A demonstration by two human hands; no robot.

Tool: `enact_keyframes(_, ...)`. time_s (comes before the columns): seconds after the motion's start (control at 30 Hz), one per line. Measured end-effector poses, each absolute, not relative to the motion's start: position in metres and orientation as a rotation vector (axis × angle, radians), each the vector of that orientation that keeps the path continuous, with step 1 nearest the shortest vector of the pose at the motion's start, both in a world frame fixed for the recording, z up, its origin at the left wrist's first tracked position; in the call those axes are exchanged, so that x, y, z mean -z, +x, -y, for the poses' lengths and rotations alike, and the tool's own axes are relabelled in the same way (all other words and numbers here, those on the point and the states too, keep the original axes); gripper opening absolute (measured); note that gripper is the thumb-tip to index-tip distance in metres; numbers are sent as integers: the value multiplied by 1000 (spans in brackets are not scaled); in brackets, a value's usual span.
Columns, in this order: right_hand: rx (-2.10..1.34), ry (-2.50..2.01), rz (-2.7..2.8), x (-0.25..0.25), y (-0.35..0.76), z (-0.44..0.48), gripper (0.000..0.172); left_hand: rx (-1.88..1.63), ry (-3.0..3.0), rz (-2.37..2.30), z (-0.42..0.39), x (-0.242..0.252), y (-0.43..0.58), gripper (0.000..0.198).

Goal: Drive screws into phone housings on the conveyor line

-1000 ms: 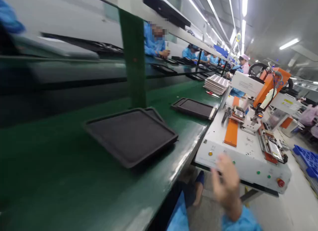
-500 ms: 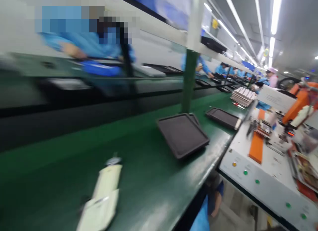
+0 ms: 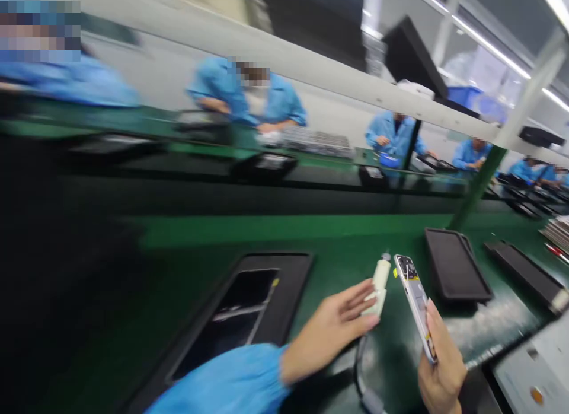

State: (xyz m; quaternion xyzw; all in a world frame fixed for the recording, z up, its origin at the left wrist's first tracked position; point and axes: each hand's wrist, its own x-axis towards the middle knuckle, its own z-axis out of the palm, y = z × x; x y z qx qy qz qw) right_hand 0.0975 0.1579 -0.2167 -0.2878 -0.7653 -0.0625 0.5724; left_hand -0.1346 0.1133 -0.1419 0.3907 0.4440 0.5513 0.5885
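Phone [image 3: 416, 304] entered view between hands [image 3: 326, 334], apparently gripped by the right [image 3: 444, 366].

Bench top [image 3: 347, 248] seen as smooth and glossy, whitish glare shown near the front. Trays [image 3: 457, 266] seen as matt, plastic-looking. Dark panels [image 3: 240, 298] in one tray glossed like glass. Phone [image 3: 416, 301] edged in shiny, metal-like silver. Pale tool [image 3: 381, 276] finished in smooth plastic. Sleeve [image 3: 231, 378] made of creased cloth.
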Motion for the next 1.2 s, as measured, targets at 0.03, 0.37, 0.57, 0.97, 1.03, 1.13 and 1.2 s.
enact_keyframes(0.03, 106, -629, 1746, 217, 74, -162, 51, -1333, 844, -966, -120, 141, -127, 90)
enact_keyframes(0.37, -131, -665, 1751, 241, 20, -168, 43, -1512, 734, -670, -129, 148, -127, 73)
enact_keyframes(0.57, -102, -544, 1903, 256, 24, -181, 47, -1458, 718, -620, -128, 154, -135, 61)
enact_keyframes(0.97, -48, -415, 1967, 249, 14, -175, 57, -1483, 658, -521, -124, 167, -145, 60)
enact_keyframes(1.03, -45, -407, 1981, 250, 14, -175, 61, -1487, 660, -507, -124, 169, -146, 59)
enact_keyframes(1.13, -67, -416, 2001, 255, 15, -176, 64, -1483, 660, -487, -123, 172, -149, 56)
enact_keyframes(1.2, -88, -433, 2020, 258, 16, -175, 64, -1479, 654, -476, -123, 174, -151, 54)
